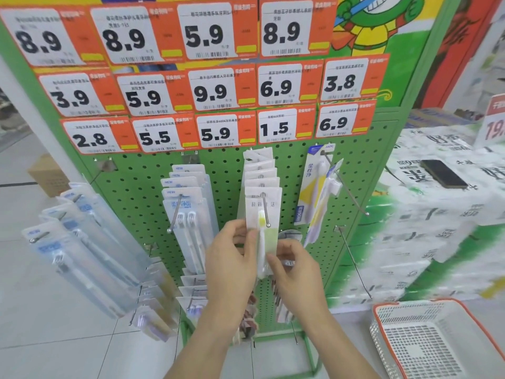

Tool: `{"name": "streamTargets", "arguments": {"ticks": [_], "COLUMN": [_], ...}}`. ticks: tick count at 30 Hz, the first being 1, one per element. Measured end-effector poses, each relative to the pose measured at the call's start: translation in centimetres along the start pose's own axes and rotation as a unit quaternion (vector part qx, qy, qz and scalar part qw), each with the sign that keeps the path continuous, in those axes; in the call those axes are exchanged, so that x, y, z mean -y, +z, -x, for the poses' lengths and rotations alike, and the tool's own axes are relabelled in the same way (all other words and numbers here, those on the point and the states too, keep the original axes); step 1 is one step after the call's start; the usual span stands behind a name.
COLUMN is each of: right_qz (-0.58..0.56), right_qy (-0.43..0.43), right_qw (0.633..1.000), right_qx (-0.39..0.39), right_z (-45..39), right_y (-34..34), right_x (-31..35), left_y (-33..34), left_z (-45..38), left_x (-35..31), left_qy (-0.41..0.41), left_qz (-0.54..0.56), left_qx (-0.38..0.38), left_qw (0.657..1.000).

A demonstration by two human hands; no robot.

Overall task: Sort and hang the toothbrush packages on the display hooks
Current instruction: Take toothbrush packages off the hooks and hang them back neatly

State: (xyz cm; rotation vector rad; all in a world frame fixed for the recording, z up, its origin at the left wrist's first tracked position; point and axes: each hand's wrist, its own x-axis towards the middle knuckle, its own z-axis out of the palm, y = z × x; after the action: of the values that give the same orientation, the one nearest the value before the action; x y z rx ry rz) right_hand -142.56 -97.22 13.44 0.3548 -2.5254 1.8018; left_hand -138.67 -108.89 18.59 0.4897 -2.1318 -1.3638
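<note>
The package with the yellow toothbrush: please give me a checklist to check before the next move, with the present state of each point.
1. Package hole is over the hook: ok, the wire passes through its top.
2. Left hand holds the package edge: ok.
3. Right hand holds the lower edge: ok.
4. Package matches the packages behind: ok, same white cards.
5. Package is pushed fully back: not ok, it sits near the hook tip.
6. Basket has more packages: cannot tell.

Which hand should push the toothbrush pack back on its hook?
Probably the left hand. It pinches the front pack high on its edge, just below the hook the pack hangs on. The right hand holds it lower down, so it only steadies.
</note>
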Motion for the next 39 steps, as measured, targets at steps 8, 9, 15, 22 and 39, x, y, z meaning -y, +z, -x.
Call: {"name": "streamTargets", "arguments": {"ticks": [8,9,15,22,39], "right_qz": [-0.004,-0.009,-0.045,-0.055,-0.180], "right_qy": [-0.004,-0.004,-0.023,-0.059,-0.067], "right_qw": [0.998,0.998,0.984,0.989,0.981], "right_qx": [-0.055,-0.067,-0.170,-0.127,0.002], "right_z": [0.9,0.8,-1.4,-6.3,-6.2], "right_y": [-3.1,-3.7,-7.6,-10.6,-12.9], "right_x": [-1.2,-1.4,-1.2,0.9,0.6], "left_y": [1.4,1.8,4.7,7.9,10.2], "left_z": [3.9,4.5,5.6,3.6,3.4], "left_x": [1.3,1.6,1.3,-0.6,-2.4], "left_qy": [-0.027,-0.025,0.007,0.032,-0.052], "left_qz": [0.085,0.090,0.049,-0.014,0.138], "left_qx": [-0.065,-0.042,0.180,0.187,0.140], "left_qw": [0.994,0.995,0.982,0.982,0.979]}}
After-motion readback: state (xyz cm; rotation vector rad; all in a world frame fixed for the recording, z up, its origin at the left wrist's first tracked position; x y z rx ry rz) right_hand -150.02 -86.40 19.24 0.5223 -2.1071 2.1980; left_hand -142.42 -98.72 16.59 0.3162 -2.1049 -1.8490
